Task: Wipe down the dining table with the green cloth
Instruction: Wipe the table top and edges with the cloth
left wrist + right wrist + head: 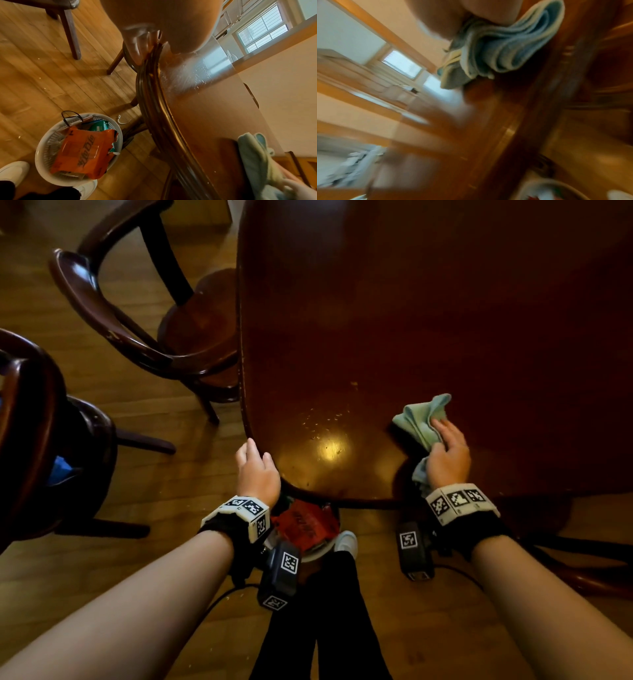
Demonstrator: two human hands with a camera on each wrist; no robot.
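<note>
Head view: we see the right hand [447, 455] pressing the bunched green cloth [423, 419] onto the dining table [428, 320] near its front edge, the thumb and fingers curled around the folds; part of the cloth trails back under the wrist. The right wrist view is blurred, though it appears to show the cloth [501, 44] gathered beneath the palm. The left hand [257, 470] holds the table's rounded corner, thumb on top and fingers wrapped under the rim [154, 83], holding nothing else. Crumbs [322, 419] lie scattered on the tabletop between the two hands. A white basket [42, 152] containing an orange packet [82, 152] stands on the floor below the corner.
</note>
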